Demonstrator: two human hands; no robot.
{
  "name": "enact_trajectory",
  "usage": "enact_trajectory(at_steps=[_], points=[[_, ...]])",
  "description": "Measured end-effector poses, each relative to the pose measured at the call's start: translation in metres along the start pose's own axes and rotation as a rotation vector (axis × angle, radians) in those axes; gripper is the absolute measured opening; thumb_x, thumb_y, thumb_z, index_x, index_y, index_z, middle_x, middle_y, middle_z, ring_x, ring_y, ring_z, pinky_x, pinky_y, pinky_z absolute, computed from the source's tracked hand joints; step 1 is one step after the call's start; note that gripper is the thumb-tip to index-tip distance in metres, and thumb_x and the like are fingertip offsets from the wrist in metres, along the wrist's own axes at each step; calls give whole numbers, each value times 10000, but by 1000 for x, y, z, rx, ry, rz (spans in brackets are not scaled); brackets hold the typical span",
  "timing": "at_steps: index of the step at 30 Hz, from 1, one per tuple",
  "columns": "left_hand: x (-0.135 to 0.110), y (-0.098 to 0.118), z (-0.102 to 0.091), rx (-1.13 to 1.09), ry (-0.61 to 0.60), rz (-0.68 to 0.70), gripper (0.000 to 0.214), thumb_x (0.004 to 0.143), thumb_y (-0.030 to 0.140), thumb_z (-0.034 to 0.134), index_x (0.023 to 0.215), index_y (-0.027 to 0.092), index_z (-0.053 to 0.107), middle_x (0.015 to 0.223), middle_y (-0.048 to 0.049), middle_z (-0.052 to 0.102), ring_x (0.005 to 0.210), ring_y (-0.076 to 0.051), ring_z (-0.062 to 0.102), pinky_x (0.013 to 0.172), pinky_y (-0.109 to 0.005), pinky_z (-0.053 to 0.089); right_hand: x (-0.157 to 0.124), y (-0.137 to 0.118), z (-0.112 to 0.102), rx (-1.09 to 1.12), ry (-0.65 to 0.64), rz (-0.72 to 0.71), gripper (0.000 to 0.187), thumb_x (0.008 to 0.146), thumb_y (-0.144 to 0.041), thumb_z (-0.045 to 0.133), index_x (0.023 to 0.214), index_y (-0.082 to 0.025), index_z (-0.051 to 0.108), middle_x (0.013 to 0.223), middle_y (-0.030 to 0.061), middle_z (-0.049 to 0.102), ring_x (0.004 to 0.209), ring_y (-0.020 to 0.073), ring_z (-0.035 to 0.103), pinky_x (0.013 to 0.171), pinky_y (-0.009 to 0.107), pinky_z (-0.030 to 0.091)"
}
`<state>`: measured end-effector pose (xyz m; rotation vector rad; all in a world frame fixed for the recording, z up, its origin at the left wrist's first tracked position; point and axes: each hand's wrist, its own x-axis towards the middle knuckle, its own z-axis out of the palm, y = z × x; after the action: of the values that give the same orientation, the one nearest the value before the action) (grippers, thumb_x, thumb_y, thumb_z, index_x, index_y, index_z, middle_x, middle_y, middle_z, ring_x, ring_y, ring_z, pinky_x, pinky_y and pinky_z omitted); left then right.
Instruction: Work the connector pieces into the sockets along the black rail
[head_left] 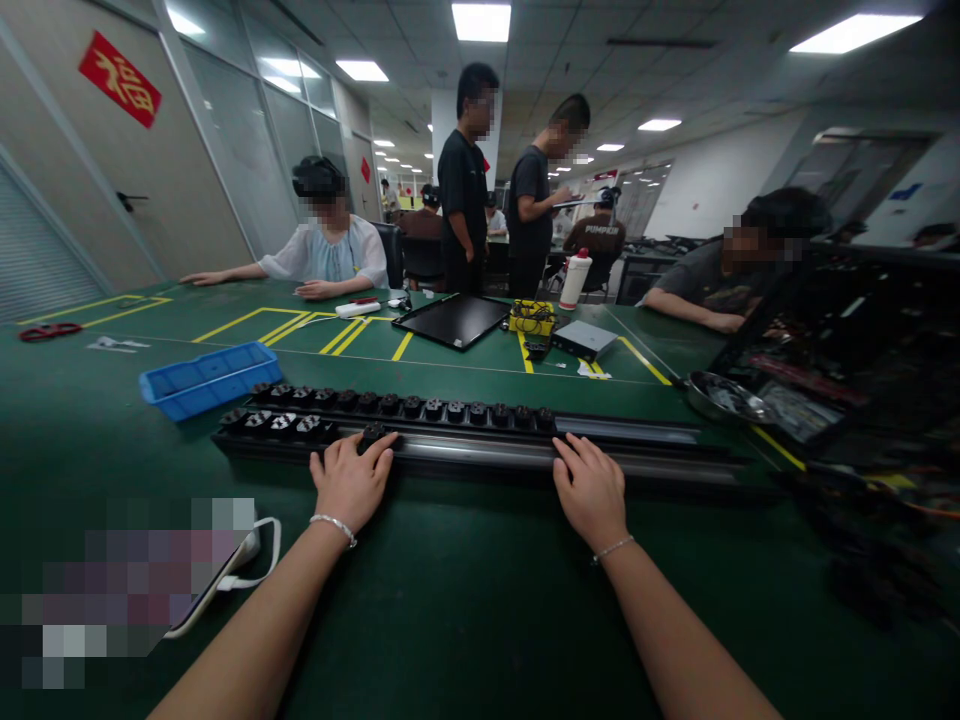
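Two long black channel strips lie side by side across the table. The far strip (pixel 630 430) carries a row of black socket modules (pixel 412 406) from its left end to past the middle. Several more modules (pixel 281 423) sit at the left end of the near strip (pixel 480 450). My left hand (pixel 351 482) rests on the near strip with fingers apart, its fingertips at a single black socket module (pixel 373 433); whether it grips the module I cannot make out. Farther right, my right hand (pixel 592 488) lies open, fingertips on the strip's edge, holding nothing.
Behind the strips' left end stands a blue plastic bin (pixel 210 382). A metal bowl (pixel 726 396) is at the right, beside a dark rack (pixel 847 340). A phone (pixel 199 600) with a white cable lies at the lower left. Co-workers sit across the table; two people stand behind.
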<state>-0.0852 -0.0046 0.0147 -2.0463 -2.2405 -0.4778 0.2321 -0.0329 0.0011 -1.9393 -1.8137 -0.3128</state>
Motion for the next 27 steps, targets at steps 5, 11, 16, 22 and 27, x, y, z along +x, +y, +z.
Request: enact_trajectory(at_steps=[5, 11, 16, 22, 27], points=[[0, -2, 2, 1, 1, -4, 381, 892, 433, 311, 1207, 427, 526, 1236, -92, 514, 1195, -302, 390, 984, -627, 223, 0, 0, 1, -5, -4, 6, 399, 878, -314, 338, 1184, -230, 580, 1279, 47, 543, 1218, 219, 422, 984, 403, 296], [0, -1, 0, -10, -7, -3, 382, 894, 441, 303, 1198, 427, 533, 1236, -84, 513, 1198, -304, 390, 974, -649, 223, 0, 0, 0, 5, 5, 1, 397, 877, -307, 341, 1186, -230, 578, 1269, 50, 552, 1211, 223, 427, 979, 414, 303], [0, -1, -1, -20, -14, -1, 381, 894, 438, 302, 1199, 432, 529, 1244, -82, 509, 1204, -309, 383, 971, -660, 217, 0, -1, -2, 6, 11, 2, 395, 873, -307, 346, 1177, -228, 587, 1269, 55, 552, 1207, 232, 434, 972, 420, 317], [1, -1, -1, -26, -24, -6, 379, 893, 436, 306, 1204, 437, 522, 1250, -77, 511, 1204, -309, 382, 971, -659, 218, 0, 1, 1, 12, 19, -12, 398, 869, -307, 352, 1185, -232, 582, 1260, 61, 558, 1200, 230, 440, 968, 424, 323], [0, -1, -3, -22, -34, 9, 387, 899, 434, 293, 1221, 429, 509, 1252, -81, 507, 1206, -310, 380, 975, -664, 196, 0, 2, 2, 6, 9, -7, 402, 878, -318, 337, 1188, -232, 578, 1271, 55, 550, 1213, 228, 428, 973, 424, 316]])
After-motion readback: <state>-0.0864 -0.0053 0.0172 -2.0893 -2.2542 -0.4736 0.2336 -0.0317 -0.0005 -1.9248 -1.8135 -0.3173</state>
